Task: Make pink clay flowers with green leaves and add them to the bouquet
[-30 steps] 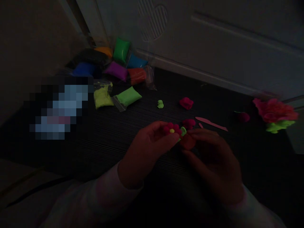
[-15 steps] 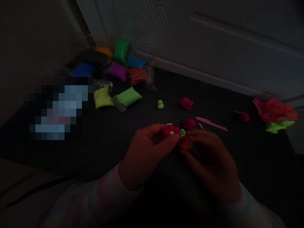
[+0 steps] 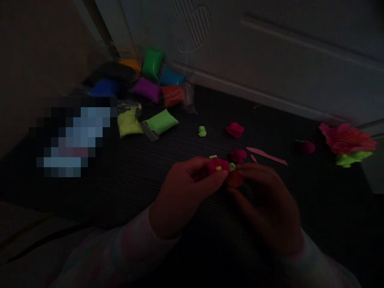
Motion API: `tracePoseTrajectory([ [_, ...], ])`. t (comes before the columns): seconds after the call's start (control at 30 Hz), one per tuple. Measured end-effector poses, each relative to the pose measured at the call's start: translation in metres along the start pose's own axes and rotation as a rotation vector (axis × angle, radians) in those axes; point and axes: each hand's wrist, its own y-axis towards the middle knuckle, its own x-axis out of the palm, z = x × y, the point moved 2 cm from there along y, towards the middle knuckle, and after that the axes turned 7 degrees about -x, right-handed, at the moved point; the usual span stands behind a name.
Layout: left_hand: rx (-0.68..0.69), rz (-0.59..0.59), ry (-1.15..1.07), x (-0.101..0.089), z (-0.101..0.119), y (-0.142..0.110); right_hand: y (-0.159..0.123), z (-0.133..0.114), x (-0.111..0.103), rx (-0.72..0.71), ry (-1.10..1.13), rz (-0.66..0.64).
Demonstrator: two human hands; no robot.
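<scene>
Left hand: The person's left hand (image 3: 180, 192) was closed around a pink clay flower (image 3: 211, 167), pinched between thumb and fingers above the near half of the dark table (image 3: 144, 172).
Right hand: The right hand (image 3: 270, 204) curved narrowly around a red-orange clay piece (image 3: 235, 180), fingertips above it and thumb below.
Green leaf: A small green clay leaf (image 3: 232, 167) sat between flower and red-orange piece; whether it was joined to either could not be told.
Yellow strip: A bit of yellow clay (image 3: 213, 157) showed just behind the left fingers, its attachment hidden.
Done: The flower seemed shaped, with rounded petals and a yellow centre.
Left: The work in the fingers looked unfinished, as both hands were on it; how the pieces fitted together was too dim to judge.
Middle of table: A near pink clay lump (image 3: 238, 156) lay just beyond the hands, a far pink clay lump (image 3: 235, 130) nearer the far edge, with a pink plastic knife (image 3: 267, 156) to their right.
Far left corner: Clay packets, among them a light green packet (image 3: 162, 122), were gathered there.
Right edge: A coral-pink flower (image 3: 345, 138) rested beside it.
</scene>
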Motion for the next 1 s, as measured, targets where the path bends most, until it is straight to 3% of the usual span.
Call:
tracePoseTrajectory([
  [0.37,-0.019,0.002,0.057,-0.0003,0.0003,-0.0001,0.0028,-0.0010,0.0015,-0.012,-0.025,-0.009],
  [0.67,-0.004,-0.079,-0.234,0.0008,-0.0042,0.0039,0.0002,0.0008,-0.0004,0.024,0.070,0.021],
  [1.0,0.002,-0.052,-0.157,-0.0011,-0.0054,0.0030,0.0046,-0.0040,0.0016,-0.067,-0.009,-0.044],
])
